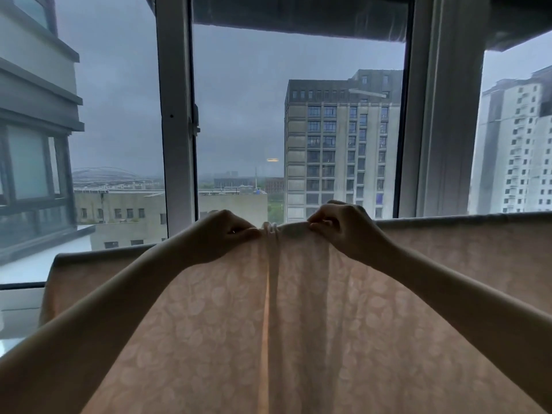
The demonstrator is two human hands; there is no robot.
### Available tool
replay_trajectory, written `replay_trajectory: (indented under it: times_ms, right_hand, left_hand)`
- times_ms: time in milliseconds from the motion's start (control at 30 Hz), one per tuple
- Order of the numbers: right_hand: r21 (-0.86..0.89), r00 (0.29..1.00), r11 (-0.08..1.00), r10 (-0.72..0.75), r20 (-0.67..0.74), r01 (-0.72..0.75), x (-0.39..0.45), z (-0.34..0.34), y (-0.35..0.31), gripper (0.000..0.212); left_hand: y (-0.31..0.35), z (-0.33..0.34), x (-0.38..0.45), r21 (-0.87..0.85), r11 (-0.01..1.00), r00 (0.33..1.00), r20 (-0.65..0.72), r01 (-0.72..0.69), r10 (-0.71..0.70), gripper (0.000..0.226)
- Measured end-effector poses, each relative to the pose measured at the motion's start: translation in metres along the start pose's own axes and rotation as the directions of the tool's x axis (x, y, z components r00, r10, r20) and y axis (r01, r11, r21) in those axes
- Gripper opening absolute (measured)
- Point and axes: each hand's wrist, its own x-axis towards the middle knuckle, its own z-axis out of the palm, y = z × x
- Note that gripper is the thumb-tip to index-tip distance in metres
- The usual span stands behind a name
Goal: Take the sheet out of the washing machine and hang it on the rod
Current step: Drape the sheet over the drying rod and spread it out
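Note:
A pale pink sheet (298,324) with a faint leaf pattern hangs spread in front of me, its top edge running from lower left to upper right across the view. The rod itself is hidden under the fabric's top fold. My left hand (227,231) pinches the top edge just left of a bunched fold at the middle. My right hand (337,225) pinches the same edge just right of that fold. The two hands are close together, with both forearms reaching up from the bottom corners.
A large window stands right behind the sheet, with a white vertical frame (176,115) on the left and a second frame (442,115) on the right. Tall buildings show through the glass. A white sill (21,294) lies low at the left.

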Motion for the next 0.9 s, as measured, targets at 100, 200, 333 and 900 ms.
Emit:
replay_trajectory:
  times_ms: [100, 200, 333, 900]
  right_hand:
    - [0.031, 0.999, 0.999, 0.010, -0.047, -0.008, 0.004, 0.000, 0.002, 0.008]
    - [-0.040, 0.998, 0.999, -0.014, -0.054, 0.012, 0.007, 0.005, 0.004, 0.002]
    - [-0.172, 0.995, 0.981, 0.073, -0.075, -0.085, 0.001, -0.007, 0.027, 0.008]
    - [-0.140, 0.994, 0.984, 0.111, 0.004, -0.109, -0.019, -0.041, 0.051, 0.011]
  left_hand:
    - [-0.005, 0.001, 0.001, 0.031, 0.999, 1.000, -0.006, -0.007, 0.007, 0.072]
    - [-0.005, 0.004, 0.002, 0.019, 1.000, 1.000, -0.012, -0.011, 0.011, 0.073]
    - [-0.001, 0.003, 0.003, 0.015, 1.000, 1.000, 0.000, 0.022, -0.022, 0.051]
    - [0.011, 0.011, 0.006, 0.205, 0.979, 1.000, -0.015, 0.013, -0.010, 0.060]
